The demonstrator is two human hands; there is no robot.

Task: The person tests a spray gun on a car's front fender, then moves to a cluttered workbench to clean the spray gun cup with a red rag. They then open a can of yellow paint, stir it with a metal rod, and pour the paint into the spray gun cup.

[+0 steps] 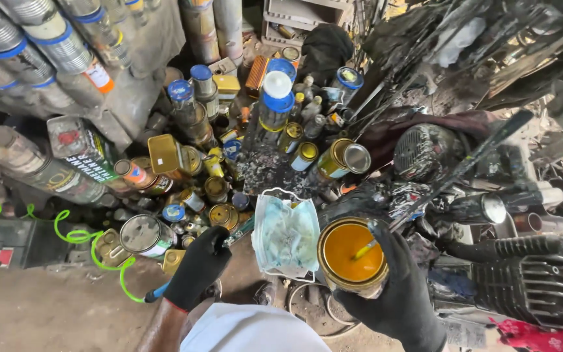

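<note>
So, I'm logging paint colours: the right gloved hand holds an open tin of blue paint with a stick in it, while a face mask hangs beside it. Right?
Not quite: the head view shows the paint in the open tin is orange-yellow, not blue. The right gloved hand does hold it, stick in it, face mask beside.

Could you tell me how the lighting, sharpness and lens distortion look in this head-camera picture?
Head view: even daylight, sharp centre; glare on the silver tin lid; the edges bend with wide-angle distortion, cans top left stretched; dark engine loses detail in shadow.
</note>
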